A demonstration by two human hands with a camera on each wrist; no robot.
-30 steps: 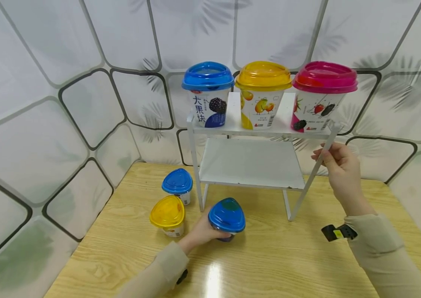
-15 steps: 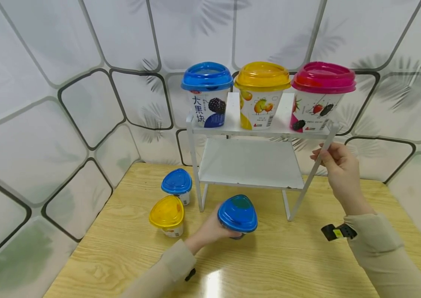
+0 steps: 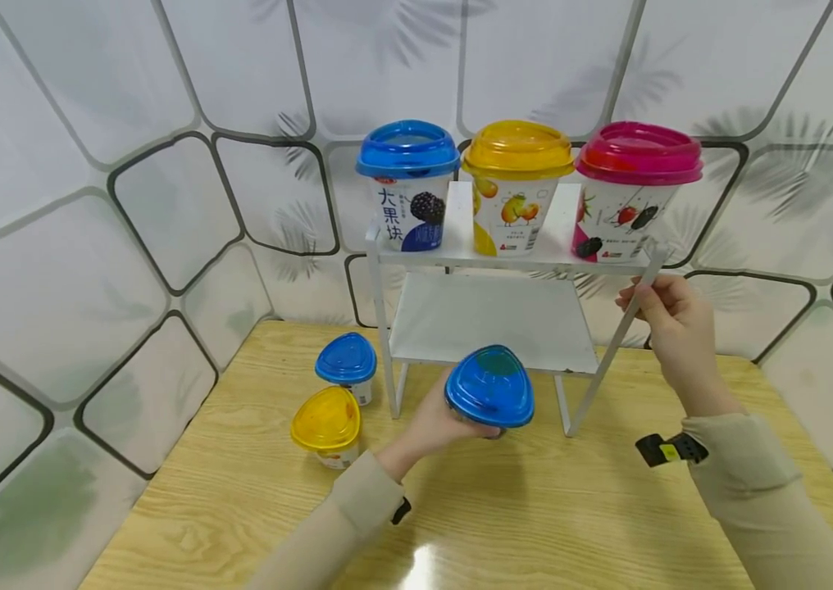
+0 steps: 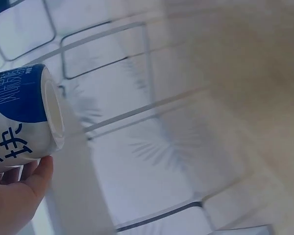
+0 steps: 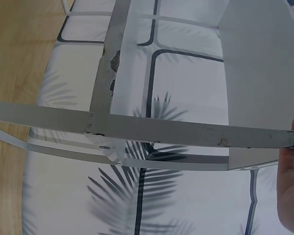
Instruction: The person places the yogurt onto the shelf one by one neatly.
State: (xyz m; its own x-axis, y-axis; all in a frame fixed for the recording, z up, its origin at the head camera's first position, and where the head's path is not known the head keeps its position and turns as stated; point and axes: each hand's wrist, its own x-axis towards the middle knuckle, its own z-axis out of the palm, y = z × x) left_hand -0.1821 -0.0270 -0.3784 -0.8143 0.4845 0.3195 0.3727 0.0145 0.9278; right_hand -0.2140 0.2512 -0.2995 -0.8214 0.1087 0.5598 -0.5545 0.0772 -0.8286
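My left hand (image 3: 440, 419) grips a blue-lidded yogurt cup (image 3: 490, 387), lifted in front of the rack's lower shelf in the head view. In the left wrist view the cup (image 4: 20, 115) is tilted, its white base facing the camera and the thumb along its side. With my right hand (image 3: 678, 324) I hold the right front leg of the white two-tier rack (image 3: 516, 260), thumb in front and fingers behind. The right wrist view has that hand (image 5: 291, 181) at its right edge, against the metal bar.
On the top shelf stand a blue-lidded cup (image 3: 409, 187), a yellow-lidded cup (image 3: 516, 188) and a pink-lidded cup (image 3: 636, 192). Left of the rack, another blue-lidded cup (image 3: 346, 360) and a yellow-lidded cup (image 3: 326, 422) sit on the wooden table (image 3: 534, 524). A patterned backdrop stands behind.
My left hand has raised the blue-lidded yogurt cup and carried it right, towards the rack's lower shelf. The right hand keeps its hold on the rack leg.
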